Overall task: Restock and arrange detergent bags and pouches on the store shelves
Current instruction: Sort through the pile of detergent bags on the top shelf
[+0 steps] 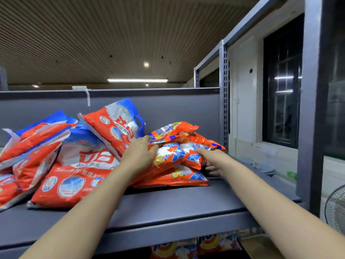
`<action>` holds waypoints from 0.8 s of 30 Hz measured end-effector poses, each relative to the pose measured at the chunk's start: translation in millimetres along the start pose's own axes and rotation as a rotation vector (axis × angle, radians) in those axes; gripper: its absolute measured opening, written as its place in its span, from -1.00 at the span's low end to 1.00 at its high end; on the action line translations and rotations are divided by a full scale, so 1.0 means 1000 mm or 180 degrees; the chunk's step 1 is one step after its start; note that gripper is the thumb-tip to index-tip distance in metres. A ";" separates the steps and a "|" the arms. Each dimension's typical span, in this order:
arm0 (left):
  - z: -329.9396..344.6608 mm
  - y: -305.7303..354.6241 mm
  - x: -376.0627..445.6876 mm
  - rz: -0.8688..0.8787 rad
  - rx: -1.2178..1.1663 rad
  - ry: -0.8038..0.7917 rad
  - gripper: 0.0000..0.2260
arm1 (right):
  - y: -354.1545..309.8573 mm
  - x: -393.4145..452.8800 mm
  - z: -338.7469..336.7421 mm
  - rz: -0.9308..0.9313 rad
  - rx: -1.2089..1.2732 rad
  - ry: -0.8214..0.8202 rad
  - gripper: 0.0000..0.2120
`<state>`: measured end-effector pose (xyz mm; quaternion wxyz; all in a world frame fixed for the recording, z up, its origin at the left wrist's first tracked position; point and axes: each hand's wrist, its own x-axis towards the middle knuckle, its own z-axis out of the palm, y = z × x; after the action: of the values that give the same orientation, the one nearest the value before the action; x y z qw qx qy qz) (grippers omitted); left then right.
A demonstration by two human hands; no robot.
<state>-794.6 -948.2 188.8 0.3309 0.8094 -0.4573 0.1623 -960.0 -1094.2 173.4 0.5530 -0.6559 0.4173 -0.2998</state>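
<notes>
A stack of small orange detergent pouches [173,157] lies on the grey top shelf [168,202], toward its right end. My left hand [139,154] clasps the stack's left end, fingers over the upper pouches and thumb against a middle one. My right hand [210,159] grips the stack's right end, thumb on top and fingers curled underneath. Large red and blue detergent bags [78,165] are heaped on the left of the shelf, one bag [115,128] leaning against the back panel beside my left hand.
A grey perforated upright [224,94] stands just right of the pouches, and a thick post [313,109] stands nearer at the right. More pouches [196,245] show on the shelf below. A fan [336,208] stands at the far right, with a dark window [281,81] behind.
</notes>
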 end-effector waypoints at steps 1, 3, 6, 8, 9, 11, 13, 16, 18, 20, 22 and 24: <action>0.004 -0.001 0.005 0.0014 0.0002 -0.0071 -0.58 | -0.001 0.004 0.003 0.0175 0.0423 -0.0030 -0.45; 0.010 -0.004 0.013 0.0021 -0.0001 -0.0144 -0.56 | -0.002 0.011 0.007 0.0367 0.1079 -0.0064 -0.64; 0.014 -0.010 0.021 -0.0038 0.0011 -0.0244 -0.52 | -0.002 0.016 0.014 0.0381 0.1322 0.0013 -0.85; 0.014 -0.013 0.024 -0.0057 0.0124 -0.0256 -0.52 | -0.001 0.019 0.015 0.0282 0.1186 0.0143 -0.86; 0.014 -0.013 0.026 -0.0044 0.0230 -0.0238 -0.53 | -0.001 0.021 0.015 0.0223 0.1102 0.0199 -0.88; 0.015 -0.012 0.027 -0.0044 0.0418 -0.0185 -0.57 | -0.001 0.021 0.016 0.0116 0.0905 0.0311 -0.87; 0.015 -0.011 0.029 -0.0038 0.0525 -0.0118 -0.62 | -0.002 0.021 0.016 0.0009 0.0671 0.0411 -0.76; 0.016 -0.007 0.029 -0.0050 0.0607 0.0092 -0.68 | -0.005 0.018 0.015 -0.0046 0.0460 0.0476 -0.62; 0.018 -0.005 0.026 -0.0025 0.0685 0.0310 -0.70 | -0.006 0.016 0.011 -0.0044 0.0417 0.0488 -0.54; 0.022 -0.005 0.023 0.0062 0.0582 0.0499 -0.72 | -0.003 0.017 0.005 -0.0140 0.0220 0.0825 -0.46; 0.024 -0.007 0.022 0.0299 0.0200 0.0664 -0.76 | -0.001 0.018 -0.002 -0.0430 -0.0208 0.1578 -0.49; 0.023 -0.011 0.019 0.0524 -0.0308 0.0876 -0.81 | 0.000 0.018 -0.006 -0.1015 -0.0855 0.2186 -0.58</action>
<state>-776.3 -972.5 178.8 0.4146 0.7225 -0.4796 0.2759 -956.0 -1113.1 173.4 0.2372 -0.6406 0.5063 -0.5264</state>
